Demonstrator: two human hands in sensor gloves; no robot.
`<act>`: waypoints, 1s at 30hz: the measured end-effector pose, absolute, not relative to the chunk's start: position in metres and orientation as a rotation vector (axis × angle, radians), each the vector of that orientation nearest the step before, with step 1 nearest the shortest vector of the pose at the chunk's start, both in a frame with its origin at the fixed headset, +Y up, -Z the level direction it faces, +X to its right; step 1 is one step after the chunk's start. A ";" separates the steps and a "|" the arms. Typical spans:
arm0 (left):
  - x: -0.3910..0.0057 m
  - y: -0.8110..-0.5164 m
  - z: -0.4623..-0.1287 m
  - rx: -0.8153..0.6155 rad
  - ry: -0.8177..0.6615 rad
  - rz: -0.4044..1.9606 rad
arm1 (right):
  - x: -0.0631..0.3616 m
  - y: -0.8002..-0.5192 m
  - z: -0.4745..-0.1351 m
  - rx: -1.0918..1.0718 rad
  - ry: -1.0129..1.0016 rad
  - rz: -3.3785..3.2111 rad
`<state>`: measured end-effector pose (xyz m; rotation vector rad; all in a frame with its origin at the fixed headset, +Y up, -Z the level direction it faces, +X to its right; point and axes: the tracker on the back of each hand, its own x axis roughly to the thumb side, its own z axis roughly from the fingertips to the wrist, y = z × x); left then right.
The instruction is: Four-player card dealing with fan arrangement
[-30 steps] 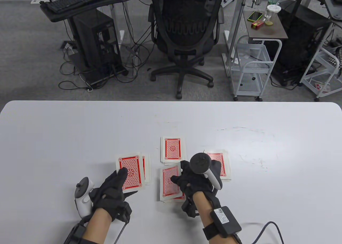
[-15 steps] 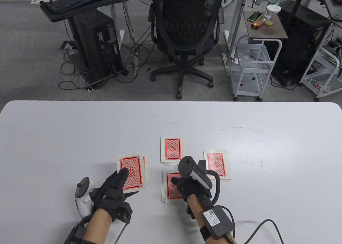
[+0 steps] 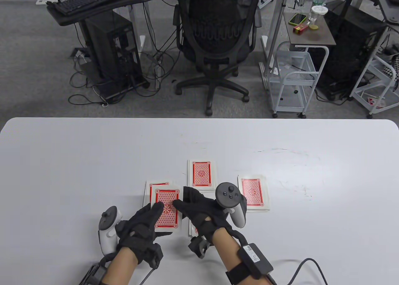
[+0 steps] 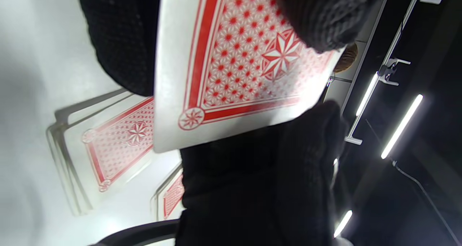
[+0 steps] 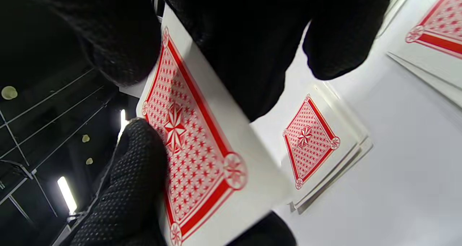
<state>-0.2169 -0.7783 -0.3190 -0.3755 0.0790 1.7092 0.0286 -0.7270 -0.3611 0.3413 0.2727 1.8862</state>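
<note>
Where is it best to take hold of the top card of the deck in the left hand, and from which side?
Pinch the top card at its free right edge, coming from the right: the left hand covers its lower-left part, and the right hand is already there.

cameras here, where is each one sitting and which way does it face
Table view: above the near edge, facing down and forward; shows left hand, right hand, forearms.
Left wrist view: low, tilted up; gloved fingers on the held deck.
Right wrist view: low, tilted; gloved fingers.
All three share the held deck.
</note>
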 end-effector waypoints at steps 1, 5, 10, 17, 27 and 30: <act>-0.217 -0.778 -0.319 -0.379 0.082 1.699 | 0.028 -0.726 -0.361 0.335 0.258 1.914; -0.224 -0.773 -0.320 -0.370 0.105 1.655 | 0.025 -0.726 -0.363 0.289 0.290 1.916; -0.257 -0.759 -0.320 -0.262 0.189 1.551 | 0.021 -0.713 -0.376 0.281 0.275 1.988; -0.301 -0.761 -0.320 -0.182 0.361 1.638 | -0.016 -0.704 -0.423 0.232 0.295 2.218; -0.313 -0.763 -0.321 -0.161 0.405 1.622 | -0.074 -0.740 -0.469 0.132 0.455 2.608; -0.310 -0.765 -0.322 -0.174 0.402 1.624 | -0.082 -0.749 -0.472 0.115 0.460 2.786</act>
